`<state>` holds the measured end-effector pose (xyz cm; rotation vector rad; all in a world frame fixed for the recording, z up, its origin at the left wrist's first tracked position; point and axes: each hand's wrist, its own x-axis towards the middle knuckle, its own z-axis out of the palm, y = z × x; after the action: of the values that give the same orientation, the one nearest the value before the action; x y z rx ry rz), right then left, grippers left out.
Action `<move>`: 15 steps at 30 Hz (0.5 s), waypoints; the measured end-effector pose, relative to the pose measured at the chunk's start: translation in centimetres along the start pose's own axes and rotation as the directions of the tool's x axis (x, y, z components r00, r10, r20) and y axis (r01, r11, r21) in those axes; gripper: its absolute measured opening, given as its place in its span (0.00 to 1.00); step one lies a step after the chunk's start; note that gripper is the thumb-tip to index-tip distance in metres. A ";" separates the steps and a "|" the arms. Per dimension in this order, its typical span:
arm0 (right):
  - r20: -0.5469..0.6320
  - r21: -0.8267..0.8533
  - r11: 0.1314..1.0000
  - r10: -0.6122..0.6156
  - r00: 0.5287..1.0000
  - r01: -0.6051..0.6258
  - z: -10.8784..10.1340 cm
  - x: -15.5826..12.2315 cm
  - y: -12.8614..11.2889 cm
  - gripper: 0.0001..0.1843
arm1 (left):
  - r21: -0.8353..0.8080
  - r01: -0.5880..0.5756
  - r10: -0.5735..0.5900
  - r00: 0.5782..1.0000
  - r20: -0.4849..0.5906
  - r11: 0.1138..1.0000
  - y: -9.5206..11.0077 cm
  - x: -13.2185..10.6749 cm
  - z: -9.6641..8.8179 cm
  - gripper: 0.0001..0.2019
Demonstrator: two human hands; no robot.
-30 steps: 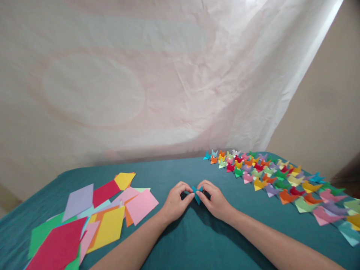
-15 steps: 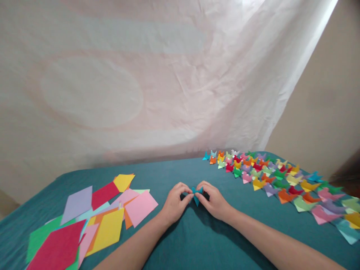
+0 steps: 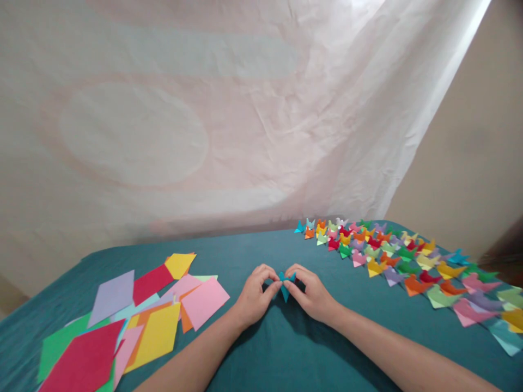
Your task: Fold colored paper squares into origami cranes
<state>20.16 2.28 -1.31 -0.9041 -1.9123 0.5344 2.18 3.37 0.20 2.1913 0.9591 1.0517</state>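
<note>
Between my two hands, over the middle of the table, is a small folded blue paper figure, pointed at the bottom with short points at the top. My left hand pinches its left side with thumb and forefinger. On the other side, the thumb and fingers of my right hand grip its right part. Fingertips cover much of the paper, so its exact folds are hard to make out. To the right stand rows of folded paper birds in many colours.
Loose paper sheets in several colours lie overlapping at the left, among them a red sheet, a yellow sheet and a pink sheet. A dark green cloth covers the table. Behind it hangs a pale sheet.
The blue paper figure has turned slightly in my fingers, its lower tip shifting a little to the left. Both hands stay nearly in place.
</note>
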 end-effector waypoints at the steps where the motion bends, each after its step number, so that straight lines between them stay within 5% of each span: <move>1: -0.003 0.014 1.000 0.001 1.000 -0.001 0.0 0.0 0.0 0.03 | 0.005 -0.007 0.007 1.000 -0.001 1.000 -0.1 0.0 0.0 0.07; 15: -0.014 0.041 0.997 0.065 0.998 -0.064 0.0 0.2 0.5 0.05 | 0.003 0.033 -0.033 0.993 -0.111 0.999 -0.4 0.1 0.1 0.06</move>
<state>20.29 2.76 -1.58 -0.9439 -1.8569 0.6003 2.15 3.69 -0.05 2.1324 1.0442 1.1668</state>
